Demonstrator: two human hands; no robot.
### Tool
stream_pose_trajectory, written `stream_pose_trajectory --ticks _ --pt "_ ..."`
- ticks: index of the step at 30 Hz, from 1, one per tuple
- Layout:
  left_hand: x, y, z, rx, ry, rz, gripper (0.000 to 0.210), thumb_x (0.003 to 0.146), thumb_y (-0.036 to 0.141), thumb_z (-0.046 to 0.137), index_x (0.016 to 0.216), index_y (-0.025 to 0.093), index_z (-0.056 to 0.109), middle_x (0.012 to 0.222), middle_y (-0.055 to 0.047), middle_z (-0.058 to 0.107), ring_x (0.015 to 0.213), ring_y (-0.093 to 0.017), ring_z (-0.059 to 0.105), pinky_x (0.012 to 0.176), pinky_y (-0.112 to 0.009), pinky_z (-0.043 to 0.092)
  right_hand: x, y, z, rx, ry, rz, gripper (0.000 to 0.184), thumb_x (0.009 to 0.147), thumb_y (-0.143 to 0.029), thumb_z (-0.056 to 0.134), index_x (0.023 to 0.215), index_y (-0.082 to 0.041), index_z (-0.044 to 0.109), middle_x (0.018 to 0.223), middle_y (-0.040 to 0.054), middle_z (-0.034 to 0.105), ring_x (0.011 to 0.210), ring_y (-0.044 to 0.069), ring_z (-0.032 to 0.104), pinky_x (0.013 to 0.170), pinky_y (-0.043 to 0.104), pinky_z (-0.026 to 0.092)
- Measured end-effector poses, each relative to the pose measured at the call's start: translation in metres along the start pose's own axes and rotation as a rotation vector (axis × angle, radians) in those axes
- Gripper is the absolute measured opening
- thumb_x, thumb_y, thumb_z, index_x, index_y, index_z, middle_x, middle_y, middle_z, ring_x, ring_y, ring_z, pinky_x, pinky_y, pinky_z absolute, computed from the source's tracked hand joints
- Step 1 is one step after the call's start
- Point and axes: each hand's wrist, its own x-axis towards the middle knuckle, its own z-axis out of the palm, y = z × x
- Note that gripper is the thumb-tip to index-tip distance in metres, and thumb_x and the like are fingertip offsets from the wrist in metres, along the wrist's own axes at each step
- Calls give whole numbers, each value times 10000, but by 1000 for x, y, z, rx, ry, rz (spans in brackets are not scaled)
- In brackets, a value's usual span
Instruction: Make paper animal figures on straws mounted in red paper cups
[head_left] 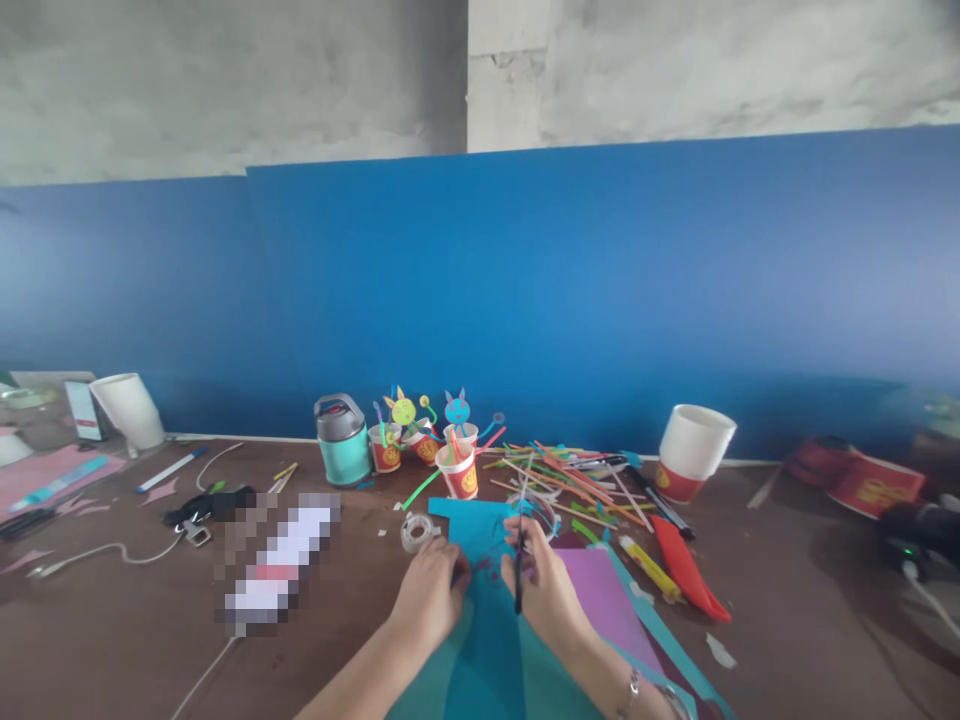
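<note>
Blue board [600, 290]: a long panel standing upright behind the table, along its whole far edge.
Table [112, 640]: dark brown wood, strewn with craft litter.
Teal paper [487, 640]: a large sheet lying flat at the near edge, under both hands; a purple sheet [600, 600] lies just beside it on the right.
Straws [570, 480]: a loose heap of coloured ones beyond the paper, near a tipped white cup [694, 450].
Flask [343, 438]: a teal one with a grey lid, upright by the board, beside small red cups [459, 470] holding paper animal figures.
Right hand [546, 585]: closed around black scissors [518, 570], which stand nearly upright over the teal paper (how far the blades are parted is too small to tell).
Left hand [433, 592]: fingers curled down, pinching a small dark red scrap [480, 568] against the teal paper, just left of the scissors.
Tape roll [416, 530]: clear, flat on the table, just beyond the left hand.
</note>
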Motion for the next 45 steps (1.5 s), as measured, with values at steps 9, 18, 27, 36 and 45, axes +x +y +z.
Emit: stream_pose_trajectory --ticks 9,18,27,36,45 --pt "-1 0 1 34 36 27 43 782 147 625 821 160 640 880 -85 642 916 -263 587 805 -367 454 3 4 0 151 24 0 288 727 -321 616 978 -199 545 876 64 627 830 211 625 684 302 515" --pt "-3 3 1 25 25 53 254 783 114 576 1018 158 662 1012 -115 633 1014 -279 552 880 -397 444 3 5 2 151 0 -5 285 733 -327 619 976 -196 545 881 61 626 789 195 621 716 315 516" --pt "2 -8 2 98 -18 -49 636 674 -38 432 1264 154 572 1338 -121 550 1271 -284 435 1055 -460 321 3 8 2 133 -9 -22 287 752 -347 602 984 -189 543 903 72 636 824 207 634 714 303 516" --pt "2 -16 -6 158 -6 -10 559 646 -32 475 1157 118 646 1295 -160 588 1252 -308 463 1052 -475 326 2 0 0 123 -16 -1 251 773 -346 578 976 -202 539 867 56 654 760 182 635 703 289 509" --pt "4 -11 -14 149 -39 0 155 817 190 578 871 170 722 942 -107 675 955 -268 608 846 -361 444 2 3 0 122 -13 -17 245 767 -332 584 971 -206 535 848 54 661 756 181 635 681 284 508"
